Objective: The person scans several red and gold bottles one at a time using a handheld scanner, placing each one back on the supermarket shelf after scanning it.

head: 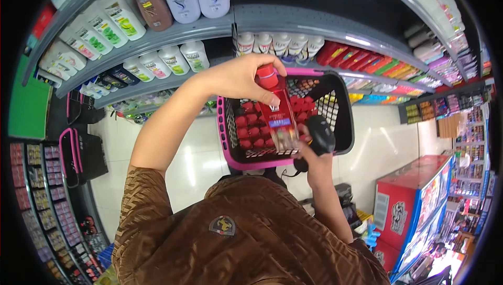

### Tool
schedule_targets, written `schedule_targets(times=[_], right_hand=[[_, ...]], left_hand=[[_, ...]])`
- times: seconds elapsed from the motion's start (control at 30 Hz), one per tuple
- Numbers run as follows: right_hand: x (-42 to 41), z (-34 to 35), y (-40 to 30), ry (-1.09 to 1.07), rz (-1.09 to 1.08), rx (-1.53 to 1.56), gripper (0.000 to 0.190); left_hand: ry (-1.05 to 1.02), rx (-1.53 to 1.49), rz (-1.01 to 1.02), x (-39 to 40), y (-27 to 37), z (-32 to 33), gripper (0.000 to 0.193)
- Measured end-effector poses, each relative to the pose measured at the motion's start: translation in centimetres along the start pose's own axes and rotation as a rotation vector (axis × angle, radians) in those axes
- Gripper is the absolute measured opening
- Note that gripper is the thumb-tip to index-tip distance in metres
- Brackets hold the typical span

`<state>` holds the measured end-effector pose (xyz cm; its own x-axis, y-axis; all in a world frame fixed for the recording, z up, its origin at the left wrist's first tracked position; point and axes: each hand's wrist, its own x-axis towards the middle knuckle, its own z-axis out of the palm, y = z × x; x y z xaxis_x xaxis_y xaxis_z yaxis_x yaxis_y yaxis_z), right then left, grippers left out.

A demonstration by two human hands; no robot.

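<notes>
My left hand grips a red plastic bottle near its neck, thumb across the front and fingers behind the red cap. The bottle tilts over a black shopping basket with a pink rim, and its label bears writing. Beneath it, rows of red-capped bottles fill much of the basket. In my right hand is a black handheld barcode scanner, its head close to the bottle's lower end. The scanner's head and the bottle hide part of the right fingers. A black cord hangs below the scanner.
Grey metal shelves stand ahead with white shampoo bottles, red bottles and packets. Black baskets with pink handles rest at the left. A red freezer cabinet stands at the right on the pale tiled floor.
</notes>
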<state>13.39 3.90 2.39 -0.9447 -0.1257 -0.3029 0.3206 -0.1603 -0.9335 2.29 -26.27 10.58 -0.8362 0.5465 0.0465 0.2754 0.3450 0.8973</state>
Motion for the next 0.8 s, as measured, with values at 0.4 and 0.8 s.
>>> schedule_targets(times=[0.4, 0.8], right_hand=[[-2.3, -3.0, 5.2, 0.384, 0.053, 0.13, 0.019], [-0.5, -6.0, 3.5, 0.376, 0.079, 0.116, 0.017]], left_hand=[[-0.115, 0.755, -0.409, 4.5, -20.9, 7.3, 0.065], [-0.027, 0.73, -0.67, 2.7, -30.5, 12.9, 0.039]])
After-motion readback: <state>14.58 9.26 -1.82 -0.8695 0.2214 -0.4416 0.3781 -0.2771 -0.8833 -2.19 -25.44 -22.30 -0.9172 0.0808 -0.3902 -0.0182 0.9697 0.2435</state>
